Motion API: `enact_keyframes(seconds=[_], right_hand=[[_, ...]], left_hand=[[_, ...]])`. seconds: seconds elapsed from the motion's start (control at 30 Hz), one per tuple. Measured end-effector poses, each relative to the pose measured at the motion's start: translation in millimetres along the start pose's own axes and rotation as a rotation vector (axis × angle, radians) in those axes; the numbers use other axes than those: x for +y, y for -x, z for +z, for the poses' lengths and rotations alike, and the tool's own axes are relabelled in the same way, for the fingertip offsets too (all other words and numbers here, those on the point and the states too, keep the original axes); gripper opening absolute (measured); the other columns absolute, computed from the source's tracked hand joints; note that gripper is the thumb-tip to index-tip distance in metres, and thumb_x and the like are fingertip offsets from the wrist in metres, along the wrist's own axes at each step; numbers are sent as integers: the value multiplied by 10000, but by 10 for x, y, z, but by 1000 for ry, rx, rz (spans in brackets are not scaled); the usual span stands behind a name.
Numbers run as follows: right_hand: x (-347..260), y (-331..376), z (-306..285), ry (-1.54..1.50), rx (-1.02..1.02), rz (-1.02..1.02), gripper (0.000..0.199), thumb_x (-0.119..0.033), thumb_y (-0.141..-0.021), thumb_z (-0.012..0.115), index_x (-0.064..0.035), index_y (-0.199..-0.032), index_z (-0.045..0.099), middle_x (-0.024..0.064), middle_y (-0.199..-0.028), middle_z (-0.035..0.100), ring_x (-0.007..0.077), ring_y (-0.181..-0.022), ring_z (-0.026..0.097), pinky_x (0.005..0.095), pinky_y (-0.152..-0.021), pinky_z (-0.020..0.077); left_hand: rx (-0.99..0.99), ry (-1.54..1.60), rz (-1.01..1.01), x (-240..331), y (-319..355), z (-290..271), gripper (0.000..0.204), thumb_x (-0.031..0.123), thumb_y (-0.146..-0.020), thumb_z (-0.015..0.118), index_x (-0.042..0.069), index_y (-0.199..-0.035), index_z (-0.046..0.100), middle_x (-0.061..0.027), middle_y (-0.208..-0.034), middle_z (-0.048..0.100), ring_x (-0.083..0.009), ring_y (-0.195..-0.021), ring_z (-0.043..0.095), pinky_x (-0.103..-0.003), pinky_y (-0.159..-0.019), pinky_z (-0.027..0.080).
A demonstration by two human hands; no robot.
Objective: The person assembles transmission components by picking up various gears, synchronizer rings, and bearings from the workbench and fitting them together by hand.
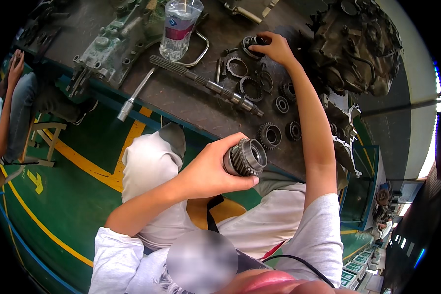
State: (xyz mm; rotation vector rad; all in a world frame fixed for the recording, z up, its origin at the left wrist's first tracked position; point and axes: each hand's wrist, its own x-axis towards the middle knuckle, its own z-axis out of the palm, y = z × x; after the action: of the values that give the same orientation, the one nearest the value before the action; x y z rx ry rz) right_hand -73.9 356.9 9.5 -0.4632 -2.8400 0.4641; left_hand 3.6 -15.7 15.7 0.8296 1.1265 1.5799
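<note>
On the worktop, a socket wrench lies at ten o'clock from the helical gear, a splined shaft at eleven. The left hand's grip clasps that gear mid-air; at twelve, the right hand's grip pinches a toothed ring.

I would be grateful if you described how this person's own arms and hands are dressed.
The left hand and right hand are bare, without gloves, and no watch or bracelet shows. Both forearms are uncovered below loose, plain, pale grey short sleeves. A thin black cable runs beside the right sleeve.
</note>
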Motion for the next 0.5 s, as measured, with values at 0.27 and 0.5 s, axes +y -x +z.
enact_keyframes(seconds=[0.27, 0.5], right_hand=[[426, 67, -493, -89, 163, 121, 625, -416, -612, 847, 2, -1056, 714, 157, -1002, 715, 232, -923, 683, 330, -861, 510], [822, 506, -450, 209, -57, 291, 611, -417, -554, 851, -7, -991, 732, 185, -987, 707, 297, -936, 680, 356, -853, 524]], left_hand=[[10, -15, 13, -13, -16, -6, 386, 111, -718, 799, 42, -1018, 565, -23, -898, 632, -86, -835, 562, -259, -795, 469], [5, -38, 18, -21, -22, 18, 398, 104, -720, 807, 49, -1021, 552, -5, -907, 618, -72, -844, 555, -245, -791, 466]])
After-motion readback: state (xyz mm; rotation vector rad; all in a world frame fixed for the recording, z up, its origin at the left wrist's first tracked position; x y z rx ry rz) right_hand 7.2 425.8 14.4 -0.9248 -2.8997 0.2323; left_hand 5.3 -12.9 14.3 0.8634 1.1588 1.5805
